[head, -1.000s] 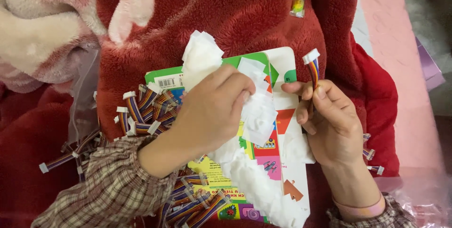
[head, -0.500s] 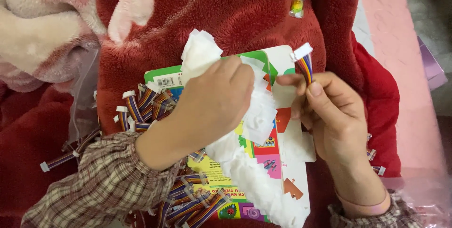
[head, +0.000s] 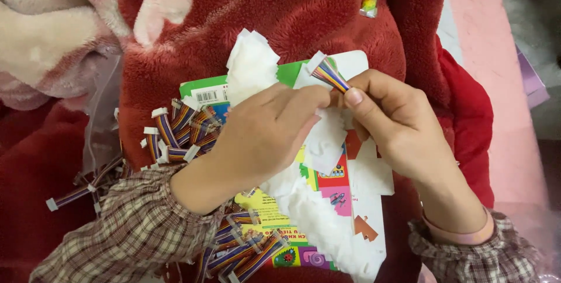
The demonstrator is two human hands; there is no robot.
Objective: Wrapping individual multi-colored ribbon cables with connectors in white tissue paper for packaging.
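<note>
Pinching a striped ribbon cable between clamped fingertips, the right hand meets the left hand, fingers closed on its near end, above the colourful booklet.

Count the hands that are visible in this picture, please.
2. The left hand lies over the white tissue paper on the colourful printed card. The right hand pinches a short rainbow-coloured ribbon cable. No other hands show.

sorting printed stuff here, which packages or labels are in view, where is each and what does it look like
Printed card: flat on the red blanket under both hands, green-edged, with yellow, red and pink picture panels.
Barcode label: small white rectangle on the card's top-left corner.
Small wrapper: top centre on the blanket, yellow-green, shiny.
</note>
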